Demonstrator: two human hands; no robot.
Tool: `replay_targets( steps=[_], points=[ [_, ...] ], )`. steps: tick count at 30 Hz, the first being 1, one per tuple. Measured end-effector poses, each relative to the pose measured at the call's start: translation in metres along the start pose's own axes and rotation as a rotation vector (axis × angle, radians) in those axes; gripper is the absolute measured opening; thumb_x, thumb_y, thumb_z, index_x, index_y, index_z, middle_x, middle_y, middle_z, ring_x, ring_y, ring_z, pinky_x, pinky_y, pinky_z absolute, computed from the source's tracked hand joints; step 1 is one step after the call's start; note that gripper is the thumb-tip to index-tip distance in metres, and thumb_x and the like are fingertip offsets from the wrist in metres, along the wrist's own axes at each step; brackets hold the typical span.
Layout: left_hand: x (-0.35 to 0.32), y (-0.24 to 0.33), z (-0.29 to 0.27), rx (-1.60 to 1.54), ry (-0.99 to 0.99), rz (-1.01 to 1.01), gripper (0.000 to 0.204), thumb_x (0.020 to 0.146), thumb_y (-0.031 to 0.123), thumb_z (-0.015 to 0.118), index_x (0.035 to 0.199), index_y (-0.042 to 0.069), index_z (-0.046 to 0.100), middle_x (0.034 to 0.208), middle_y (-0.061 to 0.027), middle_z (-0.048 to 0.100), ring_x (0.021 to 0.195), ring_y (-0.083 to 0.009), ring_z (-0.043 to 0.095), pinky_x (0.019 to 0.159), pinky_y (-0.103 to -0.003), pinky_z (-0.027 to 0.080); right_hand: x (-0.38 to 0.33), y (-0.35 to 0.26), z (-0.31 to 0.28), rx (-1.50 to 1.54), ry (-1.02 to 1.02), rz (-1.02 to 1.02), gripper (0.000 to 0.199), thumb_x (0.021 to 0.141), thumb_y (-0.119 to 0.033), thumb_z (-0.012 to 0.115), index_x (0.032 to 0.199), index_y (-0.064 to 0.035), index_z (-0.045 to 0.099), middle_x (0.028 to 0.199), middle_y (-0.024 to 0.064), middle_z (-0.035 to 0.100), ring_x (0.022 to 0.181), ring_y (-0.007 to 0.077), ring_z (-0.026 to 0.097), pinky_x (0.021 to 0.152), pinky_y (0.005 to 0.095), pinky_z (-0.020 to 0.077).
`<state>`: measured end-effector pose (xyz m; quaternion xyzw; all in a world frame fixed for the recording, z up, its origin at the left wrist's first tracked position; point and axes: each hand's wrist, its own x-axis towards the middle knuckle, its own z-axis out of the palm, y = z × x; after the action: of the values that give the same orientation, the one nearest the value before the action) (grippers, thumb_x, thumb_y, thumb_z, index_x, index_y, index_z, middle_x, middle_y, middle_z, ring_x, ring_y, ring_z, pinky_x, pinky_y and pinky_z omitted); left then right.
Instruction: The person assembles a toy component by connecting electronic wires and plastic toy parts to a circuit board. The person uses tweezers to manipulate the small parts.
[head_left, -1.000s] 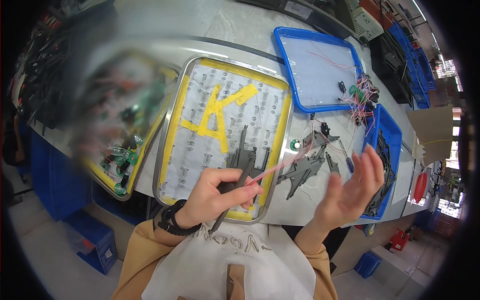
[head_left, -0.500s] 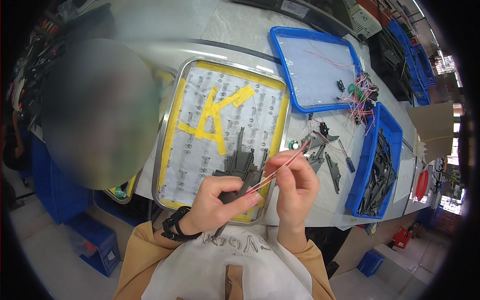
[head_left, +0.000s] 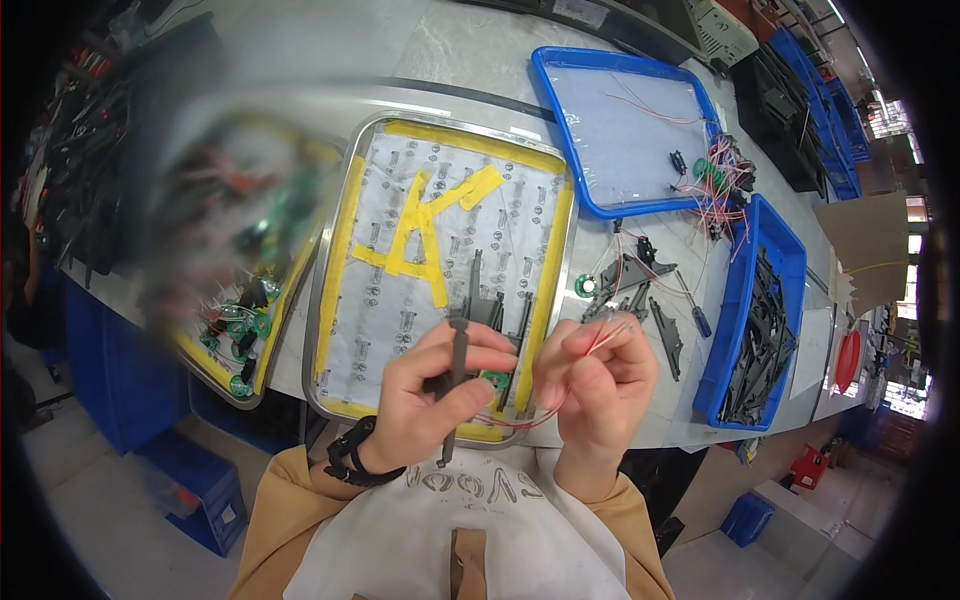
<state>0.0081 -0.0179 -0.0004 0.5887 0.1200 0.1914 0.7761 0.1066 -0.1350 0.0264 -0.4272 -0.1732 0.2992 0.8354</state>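
Note:
My left hand (head_left: 425, 395) is closed around a dark grey plastic part (head_left: 459, 365), long and narrow, held roughly upright over the near side of a metal tray (head_left: 320, 330). By its fingertips shows a bit of a green circuit board (head_left: 497, 380), mostly hidden. Thin red and white wires (head_left: 530, 421) curve from there to my right hand (head_left: 600, 390), whose thumb and fingers pinch them near their free ends. Under my hands, more dark grey plastic parts (head_left: 483, 305) lie on the tray's paper lining, which carries yellow tape strips.
At the back right stands a blue tray (head_left: 555, 120) with tangled wires (head_left: 722, 190) at its corner. A blue bin (head_left: 714, 400) of dark plastic parts sits right. Between lie loose parts (head_left: 665, 340), a screwdriver (head_left: 700, 318) and a round green board (head_left: 585, 285). Another tray (head_left: 262, 375) holds boards at left.
The wires, stretched straight between my hands before, now hang in a loop. My right hand has turned and shifted slightly right. The left hand has tilted the plastic part more upright. A blurred shape at left has changed.

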Motion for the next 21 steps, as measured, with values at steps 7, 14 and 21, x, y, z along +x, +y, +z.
replay_targets(
  steps=[7, 14, 21],
  points=[
    [0.020, 0.035, -0.002, 0.013, 0.026, -0.002, 0.023, 0.070, 0.003, 0.064, 0.093, -0.001, 0.063, 0.081, -0.0048, 0.052, 0.072, -0.0104, 0.048, 0.064, -0.022, 0.038, -0.007, -0.008, 0.010, -0.279, -0.097, 0.058, 0.015, 0.081, 0.003, 0.051, 0.094, 0.0054, 0.057, 0.085, 0.0112, 0.062, 0.058, 0.0089, 0.055, 0.050, 0.0190, 0.0426],
    [0.028, 0.038, -0.004, 0.097, -0.107, 0.102, 0.018, 0.068, 0.002, 0.066, 0.086, -0.001, 0.065, 0.079, -0.0039, 0.053, 0.068, -0.0080, 0.047, 0.058, -0.019, 0.035, -0.011, -0.010, 0.012, -0.461, -0.133, 0.055, 0.012, 0.083, 0.000, 0.048, 0.091, 0.0039, 0.057, 0.074, 0.0066, 0.057, 0.055, 0.0082, 0.051, 0.047, 0.0191, 0.0379],
    [0.029, 0.039, -0.002, 0.043, -0.056, 0.050, 0.012, 0.068, 0.003, 0.066, 0.080, 0.000, 0.064, 0.074, -0.0029, 0.052, 0.066, -0.0075, 0.046, 0.057, -0.020, 0.034, -0.008, -0.002, 0.017, -0.611, -0.031, -0.155, 0.011, 0.079, 0.003, 0.056, 0.089, 0.0038, 0.054, 0.074, 0.0073, 0.058, 0.055, 0.0062, 0.049, 0.048, 0.0180, 0.0364]
  ],
)
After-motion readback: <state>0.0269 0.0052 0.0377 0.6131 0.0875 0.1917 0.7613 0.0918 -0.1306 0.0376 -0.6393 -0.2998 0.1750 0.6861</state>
